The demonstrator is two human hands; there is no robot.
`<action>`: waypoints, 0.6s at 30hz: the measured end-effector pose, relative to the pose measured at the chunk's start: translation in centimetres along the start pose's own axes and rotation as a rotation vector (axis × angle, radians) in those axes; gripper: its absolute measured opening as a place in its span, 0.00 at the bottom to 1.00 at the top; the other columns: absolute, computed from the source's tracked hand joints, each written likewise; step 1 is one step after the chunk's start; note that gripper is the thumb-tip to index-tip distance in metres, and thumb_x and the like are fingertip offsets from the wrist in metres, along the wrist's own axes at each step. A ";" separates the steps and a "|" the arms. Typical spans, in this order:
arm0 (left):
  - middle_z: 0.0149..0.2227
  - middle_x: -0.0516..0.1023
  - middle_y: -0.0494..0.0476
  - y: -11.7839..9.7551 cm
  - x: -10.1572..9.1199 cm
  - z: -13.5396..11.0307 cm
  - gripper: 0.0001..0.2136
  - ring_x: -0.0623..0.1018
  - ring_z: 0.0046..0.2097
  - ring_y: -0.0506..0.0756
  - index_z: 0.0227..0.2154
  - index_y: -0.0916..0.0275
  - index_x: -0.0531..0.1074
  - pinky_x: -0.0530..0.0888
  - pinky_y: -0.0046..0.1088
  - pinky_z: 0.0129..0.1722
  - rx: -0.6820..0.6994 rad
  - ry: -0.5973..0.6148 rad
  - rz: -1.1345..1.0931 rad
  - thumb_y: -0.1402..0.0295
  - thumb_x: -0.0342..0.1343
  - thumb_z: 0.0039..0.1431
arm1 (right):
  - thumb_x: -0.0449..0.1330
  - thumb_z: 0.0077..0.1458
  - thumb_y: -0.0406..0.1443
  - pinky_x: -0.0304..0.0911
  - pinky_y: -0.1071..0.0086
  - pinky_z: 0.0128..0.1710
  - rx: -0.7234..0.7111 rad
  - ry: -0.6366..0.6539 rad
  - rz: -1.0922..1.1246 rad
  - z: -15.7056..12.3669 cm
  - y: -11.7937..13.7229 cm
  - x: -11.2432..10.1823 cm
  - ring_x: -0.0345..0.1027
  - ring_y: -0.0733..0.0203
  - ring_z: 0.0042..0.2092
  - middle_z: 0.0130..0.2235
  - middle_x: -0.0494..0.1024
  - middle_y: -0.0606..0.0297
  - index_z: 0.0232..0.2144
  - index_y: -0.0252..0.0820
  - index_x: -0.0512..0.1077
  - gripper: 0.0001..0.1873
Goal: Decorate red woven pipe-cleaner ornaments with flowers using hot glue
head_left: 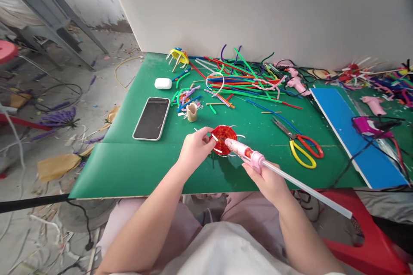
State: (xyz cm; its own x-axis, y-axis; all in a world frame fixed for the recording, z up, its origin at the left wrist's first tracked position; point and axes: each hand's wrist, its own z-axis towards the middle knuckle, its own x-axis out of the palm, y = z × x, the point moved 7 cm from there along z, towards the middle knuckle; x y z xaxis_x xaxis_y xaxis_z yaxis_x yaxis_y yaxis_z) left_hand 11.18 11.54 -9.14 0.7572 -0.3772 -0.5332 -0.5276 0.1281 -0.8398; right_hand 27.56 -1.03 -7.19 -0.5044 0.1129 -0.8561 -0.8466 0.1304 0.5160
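My left hand [194, 148] pinches the edge of a small red woven disc [222, 139] with white spokes, held just above the green table [129, 167]. My right hand [267, 179] grips a pink hot glue gun [245, 152] with a long clear glue stick sticking out behind it. The gun's nozzle touches the red disc's face.
A phone [151, 118] and white earbud case [163, 83] lie at the left. A pile of coloured sticks [241, 79] fills the back. Yellow-and-red scissors [301, 146] lie to the right, beside a blue board [355, 135] and more pink glue guns [372, 105]. A small beige cup [192, 112] stands near the phone.
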 end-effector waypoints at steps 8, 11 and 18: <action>0.19 0.68 0.45 -0.2 0.0 0.0 0.11 0.69 0.21 0.47 0.37 0.60 0.70 0.64 0.21 0.24 0.004 0.005 0.020 0.67 0.49 0.50 | 0.49 0.56 0.47 0.65 0.69 0.29 0.007 0.020 -0.028 -0.1 -0.2 0.2 0.73 0.56 0.30 0.28 0.78 0.60 0.32 0.42 0.70 0.17; 0.19 0.68 0.46 -0.2 0.0 0.0 0.11 0.69 0.21 0.47 0.37 0.60 0.70 0.64 0.21 0.24 0.006 0.003 0.024 0.67 0.50 0.49 | 0.48 0.56 0.47 0.64 0.69 0.29 0.003 0.024 -0.022 0.0 -0.1 0.2 0.73 0.56 0.29 0.28 0.77 0.60 0.32 0.41 0.70 0.18; 0.19 0.69 0.46 -0.2 0.0 0.0 0.12 0.70 0.22 0.48 0.37 0.59 0.70 0.64 0.21 0.24 0.007 0.007 0.037 0.67 0.50 0.49 | 0.48 0.56 0.47 0.63 0.70 0.27 0.012 0.050 -0.043 0.1 -0.3 0.4 0.72 0.57 0.29 0.26 0.76 0.61 0.31 0.42 0.69 0.17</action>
State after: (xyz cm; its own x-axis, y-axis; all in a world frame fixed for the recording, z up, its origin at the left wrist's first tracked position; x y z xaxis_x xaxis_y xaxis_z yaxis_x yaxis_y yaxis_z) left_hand 11.28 11.47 -9.02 0.7347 -0.3784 -0.5631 -0.5524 0.1482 -0.8203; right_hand 27.63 -0.95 -7.69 -0.4753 0.0579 -0.8779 -0.8659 0.1460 0.4784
